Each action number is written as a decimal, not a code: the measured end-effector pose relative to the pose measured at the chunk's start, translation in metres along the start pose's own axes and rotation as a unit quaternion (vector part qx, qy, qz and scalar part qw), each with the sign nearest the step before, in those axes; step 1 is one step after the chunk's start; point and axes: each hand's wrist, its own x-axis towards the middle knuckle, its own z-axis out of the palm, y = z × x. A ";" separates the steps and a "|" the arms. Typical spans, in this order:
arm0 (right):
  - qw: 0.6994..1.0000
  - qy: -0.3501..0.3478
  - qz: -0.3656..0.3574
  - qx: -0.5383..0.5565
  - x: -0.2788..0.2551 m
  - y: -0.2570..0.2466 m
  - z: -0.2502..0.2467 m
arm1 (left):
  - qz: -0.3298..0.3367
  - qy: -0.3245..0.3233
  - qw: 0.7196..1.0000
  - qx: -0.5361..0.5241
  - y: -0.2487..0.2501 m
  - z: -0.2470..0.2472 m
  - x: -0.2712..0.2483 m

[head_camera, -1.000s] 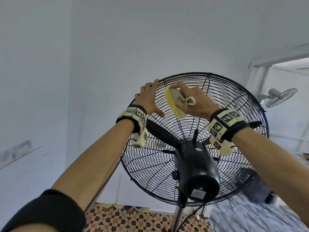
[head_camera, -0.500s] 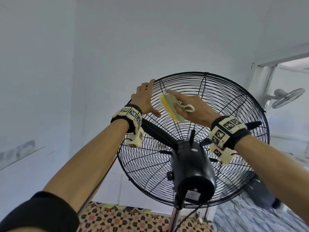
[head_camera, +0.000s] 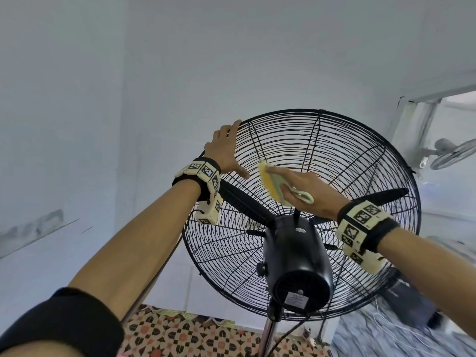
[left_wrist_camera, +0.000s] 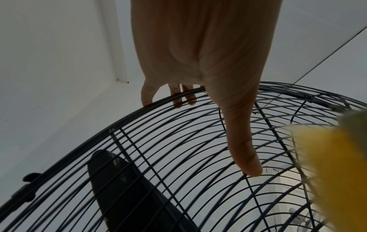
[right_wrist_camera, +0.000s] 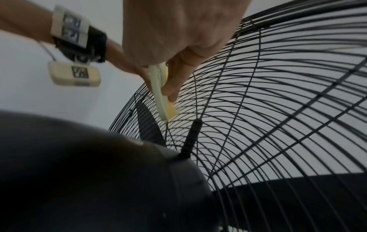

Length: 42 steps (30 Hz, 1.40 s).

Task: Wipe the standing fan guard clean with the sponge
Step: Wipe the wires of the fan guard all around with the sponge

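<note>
The fan guard (head_camera: 360, 161) stands ahead, with the motor housing (head_camera: 298, 264) on its near side at the centre. The left hand (head_camera: 226, 153) rests on the guard's upper left rim. Just to its right, the right hand (head_camera: 306, 189) presses the sponge (head_camera: 270, 184) against the wires, above the housing. A wall fan (head_camera: 450, 153) sits far right.

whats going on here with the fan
A person is wiping the back of a standing fan's black wire guard. The right hand holds a yellow sponge and presses it against the wires in the upper part of the guard, above the motor housing. The left hand rests flat on the guard's upper left rim, fingers straight, apparently steadying it. The blades look still.
</note>
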 end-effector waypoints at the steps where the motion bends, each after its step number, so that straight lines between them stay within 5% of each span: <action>1: 1.000 -0.028 0.008 -0.009 -0.004 0.002 0.003 | 0.000 -0.001 1.000 0.001 0.000 0.000 0.000; 4: 0.997 -0.056 0.017 -0.048 -0.008 0.002 0.004 | 0.004 -0.001 1.000 0.000 0.003 0.000 0.000; 9: 0.998 0.048 -0.022 -0.022 -0.002 -0.001 0.000 | 0.001 0.004 1.000 -0.010 0.002 0.001 0.002; 13: 0.997 -0.061 -0.023 -0.038 -0.015 0.004 0.011 | 0.002 0.008 1.000 -0.017 0.002 0.000 0.000; 20: 0.985 -0.142 -0.084 -0.052 -0.012 0.017 -0.001 | -0.002 0.009 1.000 -0.012 0.010 -0.003 -0.003; 26: 0.992 0.018 -0.123 0.012 -0.020 0.016 -0.002 | -0.009 0.010 1.000 -0.012 0.011 -0.006 -0.004; 30: 0.982 -0.102 -0.158 -0.016 -0.019 0.023 0.000 | -0.006 0.009 1.000 -0.013 0.015 -0.008 -0.005; 36: 0.992 0.014 -0.126 0.006 -0.017 0.025 0.000 | -0.020 0.009 1.000 -0.012 0.012 -0.008 -0.005; 40: 0.987 -0.082 -0.134 -0.032 -0.013 0.025 -0.005 | -0.006 0.005 1.000 -0.019 0.013 -0.008 -0.005; 42: 0.992 -0.062 -0.103 -0.038 -0.006 0.026 -0.010 | -0.003 0.007 1.000 -0.017 0.013 -0.007 -0.004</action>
